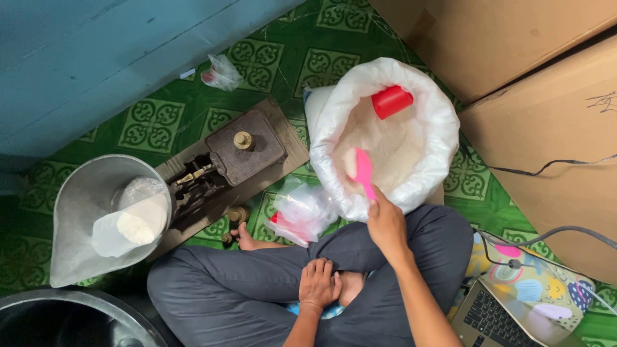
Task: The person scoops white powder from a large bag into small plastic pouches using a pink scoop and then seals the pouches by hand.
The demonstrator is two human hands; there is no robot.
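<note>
On the green patterned floor [160, 122], before our crossed legs, stands an open white sack [437, 128] of white granules. Our right hand [385, 225] is clamped on the handle of a pink scoop [364, 168], whose blade dips into the granules just beyond our fingers. Our left hand [318, 283] rests on our leg, fingers loosely together, holding nothing. Near the sack's far rim lies a red cup [392, 101].

Pink spoon [363, 168], red cup [391, 101], white sack [437, 122], green patterned floor [154, 122]
</note>
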